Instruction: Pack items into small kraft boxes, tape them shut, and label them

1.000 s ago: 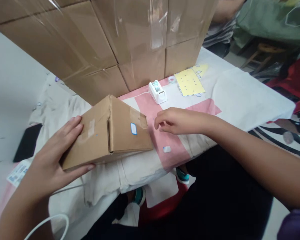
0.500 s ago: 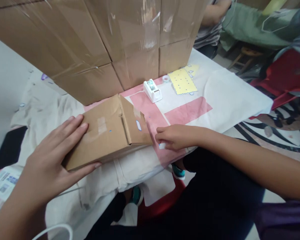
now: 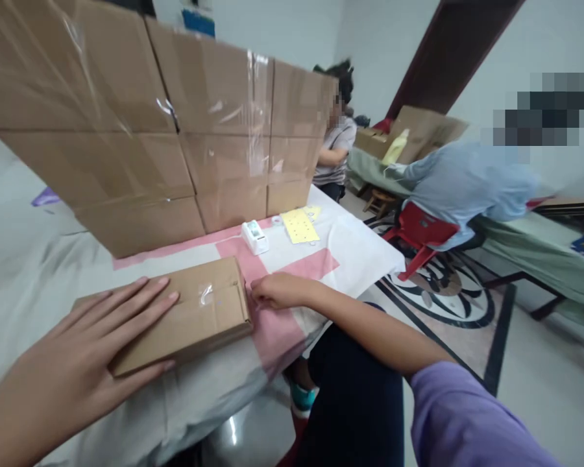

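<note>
A closed cardboard box [image 3: 202, 311] lies on the cloth-covered table in front of me, clear tape across its top. My left hand [image 3: 111, 331] rests spread on the box's left part, fingers flat on top and thumb along the near side. At the right end of the box, my right hand [image 3: 277, 290] has its fingers curled against the end face. What they pinch, if anything, is hidden. Beyond the box stands a white tape dispenser [image 3: 255, 238], with a yellow dotted paper cutout [image 3: 300, 226] to its right.
Stacked cardboard boxes [image 3: 141, 162], wrapped in clear film, rise behind the work spot. The table's right corner [image 3: 394, 259] juts toward the floor. Over there a person in light blue [image 3: 467, 188] sits on a red chair [image 3: 421, 227]. Another person [image 3: 335, 146] is behind the stack.
The view has tilted up and shows more of the room. The box's raised end flap is now folded down. My right hand has moved against that end; the white piece at its fingers no longer shows.
</note>
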Demonstrator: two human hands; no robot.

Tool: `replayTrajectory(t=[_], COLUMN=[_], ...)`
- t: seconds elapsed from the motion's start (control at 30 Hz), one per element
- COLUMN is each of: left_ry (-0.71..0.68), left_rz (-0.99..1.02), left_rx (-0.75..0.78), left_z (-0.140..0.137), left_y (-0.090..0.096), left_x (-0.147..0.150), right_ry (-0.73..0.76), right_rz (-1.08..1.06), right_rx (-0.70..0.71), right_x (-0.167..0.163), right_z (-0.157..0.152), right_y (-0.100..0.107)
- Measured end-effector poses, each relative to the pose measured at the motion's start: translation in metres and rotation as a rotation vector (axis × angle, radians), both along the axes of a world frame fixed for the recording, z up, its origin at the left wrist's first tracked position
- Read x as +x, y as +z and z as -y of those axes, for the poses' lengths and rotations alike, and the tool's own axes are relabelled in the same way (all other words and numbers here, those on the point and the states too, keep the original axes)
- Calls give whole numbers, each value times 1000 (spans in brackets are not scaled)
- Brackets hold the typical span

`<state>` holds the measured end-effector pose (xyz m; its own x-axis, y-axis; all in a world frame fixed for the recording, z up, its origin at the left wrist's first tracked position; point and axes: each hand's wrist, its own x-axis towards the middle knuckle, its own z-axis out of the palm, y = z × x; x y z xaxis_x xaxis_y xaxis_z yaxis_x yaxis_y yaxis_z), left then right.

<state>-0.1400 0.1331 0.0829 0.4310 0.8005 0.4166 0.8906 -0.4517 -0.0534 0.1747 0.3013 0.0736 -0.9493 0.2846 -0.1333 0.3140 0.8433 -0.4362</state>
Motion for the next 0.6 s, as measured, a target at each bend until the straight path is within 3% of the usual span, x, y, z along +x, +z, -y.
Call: replayTrajectory(t=[0.13, 0.2, 0.27, 0.33, 0.43, 0.6], left_ry=[-61, -66, -60, -51, -39, -48], left_rz=[-82, -124, -162, -186, -187, -162], left_rx=[129, 160, 179, 186, 176, 157], left_z=[-4, -1, 1, 1, -3, -15], left_y=[5, 8, 10, 9, 2, -14], left_x=[7, 10, 11, 10, 5, -5], right_ry=[-506, -766, -918, -950, -919, -978], right_rz=[-538, -835, -1028, -1084, -1028, -1003], right_rx=[22, -108, -302, -461, -558, -505], right_x=[-10, -18, -25, -29, -31, -30], right_z=[-12, -4, 11, 25, 34, 30], right_y=[10, 7, -1, -10, -16, -9])
